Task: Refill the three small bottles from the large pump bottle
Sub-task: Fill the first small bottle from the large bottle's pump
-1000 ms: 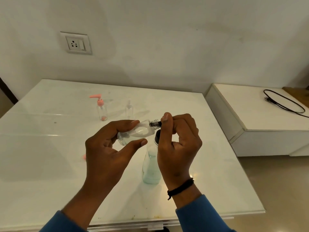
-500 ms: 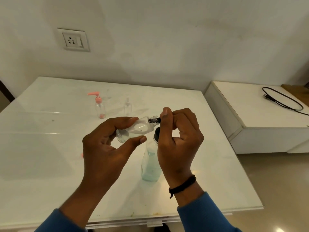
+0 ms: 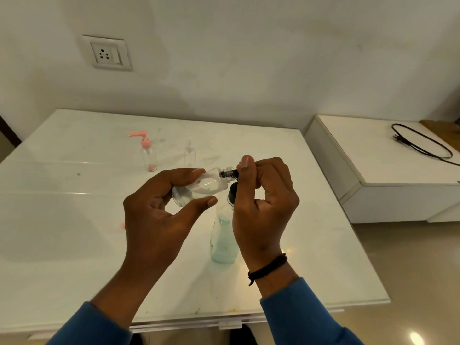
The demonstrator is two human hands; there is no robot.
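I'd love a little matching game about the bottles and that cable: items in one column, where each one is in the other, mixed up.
Items:
1. pink-pump bottle
2. small clear bottle
3. blue-liquid bottle
4. black cable

Places:
A. standing on the table, partly behind the right hand
B. on the side cabinet
C. held tilted in the left hand
D. standing at the table's far side

Pairs: 1-D, 2-C, 3-A, 4-B

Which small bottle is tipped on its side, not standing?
The clear small bottle held in the left hand, neck toward the right hand. The pink-pump bottle and the clear spray bottle stand upright on the table.
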